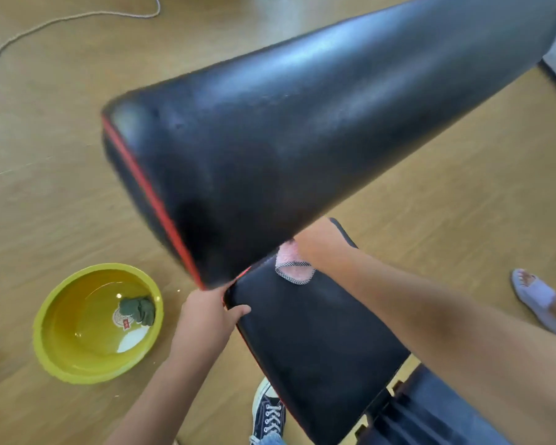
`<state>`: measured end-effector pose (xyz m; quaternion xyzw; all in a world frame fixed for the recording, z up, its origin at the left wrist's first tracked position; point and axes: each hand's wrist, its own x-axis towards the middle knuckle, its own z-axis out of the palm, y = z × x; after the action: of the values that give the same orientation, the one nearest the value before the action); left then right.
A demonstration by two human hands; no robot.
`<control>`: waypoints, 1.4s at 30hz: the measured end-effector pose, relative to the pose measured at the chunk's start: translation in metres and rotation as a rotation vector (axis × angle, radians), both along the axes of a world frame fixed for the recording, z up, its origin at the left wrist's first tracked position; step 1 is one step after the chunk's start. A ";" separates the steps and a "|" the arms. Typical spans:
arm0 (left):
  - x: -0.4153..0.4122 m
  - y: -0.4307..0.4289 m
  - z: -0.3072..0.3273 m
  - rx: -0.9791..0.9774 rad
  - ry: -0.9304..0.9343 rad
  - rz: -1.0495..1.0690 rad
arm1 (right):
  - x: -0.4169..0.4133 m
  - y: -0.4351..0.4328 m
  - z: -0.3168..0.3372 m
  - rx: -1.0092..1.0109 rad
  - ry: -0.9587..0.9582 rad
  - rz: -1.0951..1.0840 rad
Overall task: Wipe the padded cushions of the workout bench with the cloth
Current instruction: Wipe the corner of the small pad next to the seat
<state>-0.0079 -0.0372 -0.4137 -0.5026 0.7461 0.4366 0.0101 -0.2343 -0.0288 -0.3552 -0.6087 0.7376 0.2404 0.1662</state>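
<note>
The bench's long black backrest cushion (302, 130), edged with a red stripe, rises tilted across the upper view. Below it lies the black seat cushion (308, 335). My left hand (206, 316) grips the seat cushion's near-left corner, thumb on top. My right hand (315, 242) reaches into the gap where the two cushions meet, its fingers mostly hidden under the backrest. It holds a pink cloth (291, 266) with a dark checked border, pressed on the seat's upper end.
A yellow basin (61, 354) with water and a green rag (138, 309) stands on the wooden floor at left. My sneaker (268, 409) is below the seat. Another person's slippered foot (536, 293) is at right. A rope (45, 24) lies at far left.
</note>
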 end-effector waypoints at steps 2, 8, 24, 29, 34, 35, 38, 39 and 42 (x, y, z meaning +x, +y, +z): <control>-0.007 -0.002 0.001 0.005 -0.028 0.008 | -0.031 0.006 -0.020 -0.084 0.008 -0.032; -0.018 0.005 0.008 -0.004 -0.055 0.043 | -0.091 0.023 -0.061 -0.295 -0.054 -0.371; -0.036 0.007 0.009 -0.119 -0.262 -0.074 | -0.119 0.171 -0.077 -0.419 -0.397 -1.059; -0.041 0.004 0.011 -0.122 -0.326 -0.157 | -0.125 0.178 -0.063 -0.380 -0.508 -1.120; -0.041 0.007 0.010 -0.148 -0.345 -0.220 | -0.117 0.195 -0.055 -0.494 -0.728 -1.361; -0.042 0.009 0.010 -0.137 -0.372 -0.228 | -0.113 0.212 -0.055 -0.459 -0.668 -1.376; -0.041 0.019 0.005 -0.118 -0.440 -0.274 | -0.104 0.257 -0.051 -0.324 -0.416 -1.399; -0.042 0.023 0.005 -0.116 -0.417 -0.270 | -0.102 0.264 -0.051 -0.310 -0.352 -1.403; -0.045 0.036 0.011 0.005 -0.274 -0.073 | -0.093 0.265 -0.054 -0.390 -0.335 -1.411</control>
<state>-0.0528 -0.0009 -0.4031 -0.5299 0.7545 0.3650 0.1290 -0.3272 0.2366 -0.4090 -0.0381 0.9468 -0.1541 0.2800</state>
